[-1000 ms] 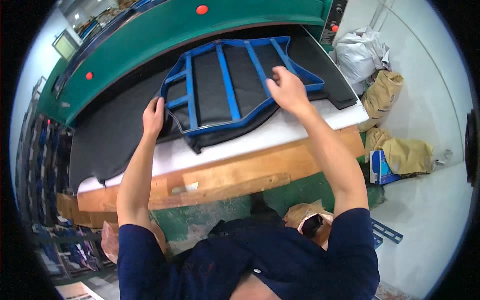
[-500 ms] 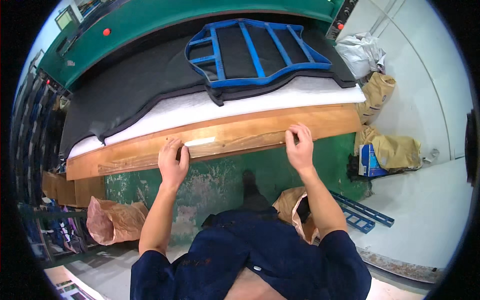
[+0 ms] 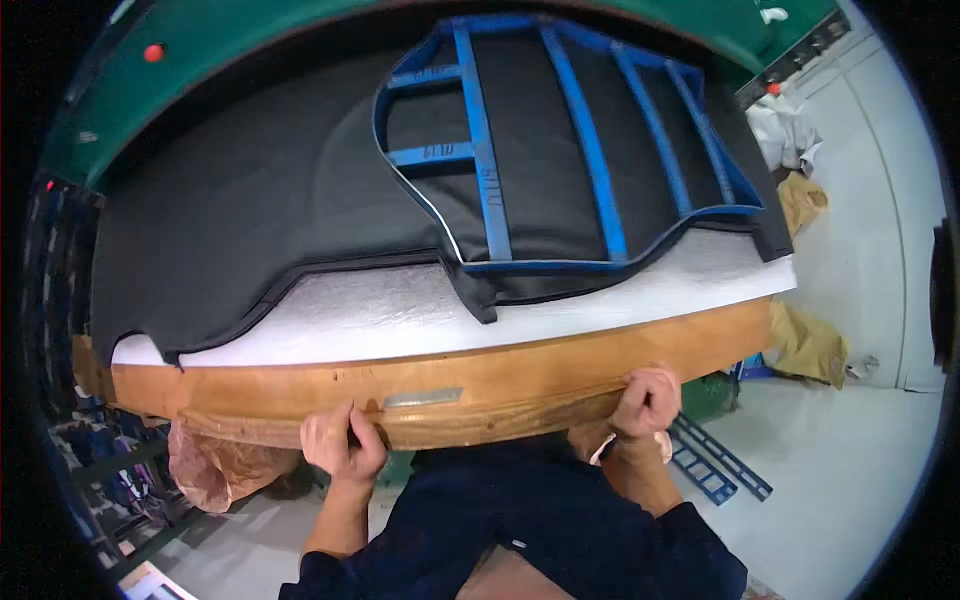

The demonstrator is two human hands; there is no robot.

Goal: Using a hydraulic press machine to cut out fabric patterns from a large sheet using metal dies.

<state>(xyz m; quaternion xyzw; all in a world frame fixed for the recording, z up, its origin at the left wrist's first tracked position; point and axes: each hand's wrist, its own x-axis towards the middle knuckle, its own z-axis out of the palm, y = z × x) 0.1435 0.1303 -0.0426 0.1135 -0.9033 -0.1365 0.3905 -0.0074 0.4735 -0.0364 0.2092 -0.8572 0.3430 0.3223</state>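
Both my hands hold the near edge of a wide wooden board (image 3: 550, 362), which reaches almost to my body. My left hand (image 3: 343, 442) is closed on it left of centre, thumb on top and fingers partly hidden. Farther right, my right hand (image 3: 646, 402) is curled round the same edge. A strip of silvery tape (image 3: 423, 397) lies on the board between them. On the board rests a white pad (image 3: 375, 310), covered by a black sheet (image 3: 260, 200) with an uneven cut front edge. Atop the sheet, toward the right, sits a blue cutting-die frame (image 3: 585, 150) with several crossbars.
A green machine beam (image 3: 240, 45) with a red button (image 3: 154, 53) spans the far side. Brown paper bags stand below left (image 3: 215, 465) and at the right (image 3: 812, 345). Blue ladder-shaped frames (image 3: 705, 455) lie on the floor at lower right. Dark racks line the left.
The board has come toward my body, carrying the pad, black sheet and blue frame along. Both hands have drawn back with it, their grip now closer round the edge.
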